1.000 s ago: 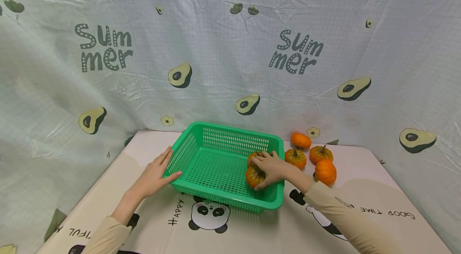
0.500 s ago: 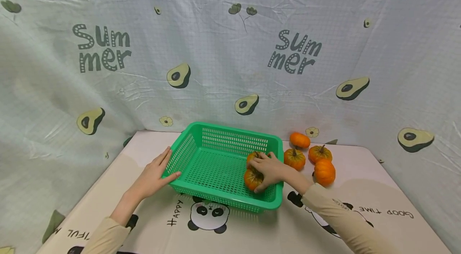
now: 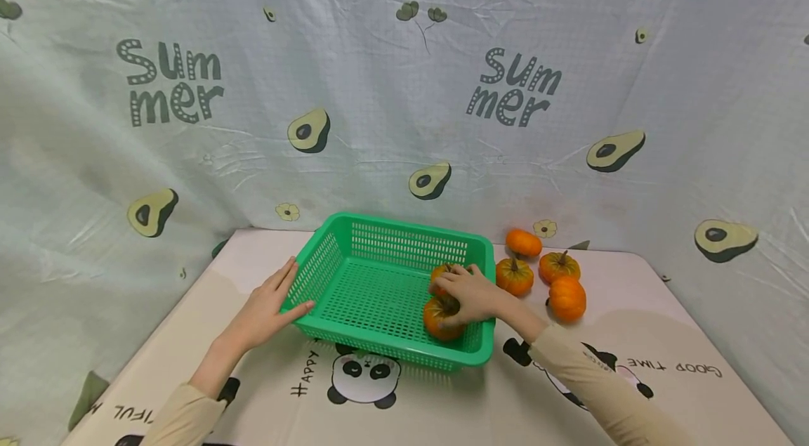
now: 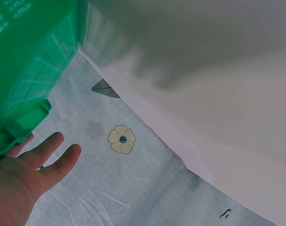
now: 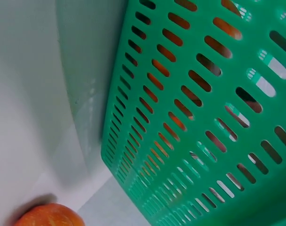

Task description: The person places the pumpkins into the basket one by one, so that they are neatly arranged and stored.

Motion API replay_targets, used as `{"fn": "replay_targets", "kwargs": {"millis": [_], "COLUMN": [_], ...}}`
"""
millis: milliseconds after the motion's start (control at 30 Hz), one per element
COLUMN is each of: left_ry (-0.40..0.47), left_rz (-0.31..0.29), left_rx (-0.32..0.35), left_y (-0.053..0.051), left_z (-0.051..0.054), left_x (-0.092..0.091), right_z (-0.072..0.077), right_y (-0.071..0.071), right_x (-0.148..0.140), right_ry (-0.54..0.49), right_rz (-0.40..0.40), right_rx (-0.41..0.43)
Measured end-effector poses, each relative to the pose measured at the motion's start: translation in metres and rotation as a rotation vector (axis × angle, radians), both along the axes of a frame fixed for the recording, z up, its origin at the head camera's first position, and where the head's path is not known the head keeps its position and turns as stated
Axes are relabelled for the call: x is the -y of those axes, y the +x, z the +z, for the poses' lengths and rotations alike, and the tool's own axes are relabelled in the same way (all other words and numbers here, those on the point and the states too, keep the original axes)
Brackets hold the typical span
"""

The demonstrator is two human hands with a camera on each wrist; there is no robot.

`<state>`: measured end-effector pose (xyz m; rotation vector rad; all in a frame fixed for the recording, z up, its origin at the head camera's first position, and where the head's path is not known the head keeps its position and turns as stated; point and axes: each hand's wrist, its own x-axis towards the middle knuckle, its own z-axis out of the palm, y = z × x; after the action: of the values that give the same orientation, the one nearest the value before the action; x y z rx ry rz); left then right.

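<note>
A green slotted plastic basket (image 3: 395, 351) stands on the table. My left hand (image 3: 262, 312) lies against its left end with straight fingers outside and the thumb over the near rim corner; in the left wrist view the fingers (image 4: 58, 165) extend past the rim. Inside the basket's right end my right hand (image 3: 474, 295) curls over a small orange pumpkin (image 3: 437, 325), thumb on its near side and fingertips behind it. Another small pumpkin (image 3: 440, 276) sits just behind, partly covered by that hand. In the right wrist view the basket wall (image 5: 180, 113) hides the hand.
Right of the basket are more small pumpkins: one at the back (image 3: 524, 243), one close to the basket wall (image 3: 514, 277), and two farther right, a greenish-orange pumpkin (image 3: 559, 267) and a bright orange pumpkin (image 3: 567, 300). A printed curtain (image 3: 379, 81) hangs behind the table (image 3: 278, 404).
The front pumpkin has shifted slightly toward the near side of the basket, and my right thumb has moved onto it. My left hand stays at the basket's left end. The head view has turned slightly.
</note>
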<state>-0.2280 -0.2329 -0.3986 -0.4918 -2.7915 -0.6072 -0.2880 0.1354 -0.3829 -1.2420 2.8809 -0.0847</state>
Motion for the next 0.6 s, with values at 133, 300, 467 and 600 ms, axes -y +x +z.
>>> {"fn": "replay_targets", "kwargs": {"millis": [133, 300, 467, 600], "left_ry": [-0.002, 0.001, -0.001, 0.004], "left_rz": [0.003, 0.008, 0.009, 0.007], "left_rx": [-0.001, -0.005, -0.001, 0.000], "left_y": [0.002, 0.002, -0.001, -0.002], "left_z": [0.000, -0.001, -0.002, -0.003], "left_x": [0.001, 0.002, 0.002, 0.001], "right_z": [-0.004, -0.006, -0.007, -0.009], "right_y": [0.001, 0.003, 0.004, 0.004], "right_x": [0.000, -0.001, -0.005, -0.011], "right_ry": [-0.133, -0.312, -0.464, -0.598], "right_rz": [0.011, -0.005, -0.090, -0.112], "right_rx": [-0.043, -0.118, -0.182, -0.251]}}
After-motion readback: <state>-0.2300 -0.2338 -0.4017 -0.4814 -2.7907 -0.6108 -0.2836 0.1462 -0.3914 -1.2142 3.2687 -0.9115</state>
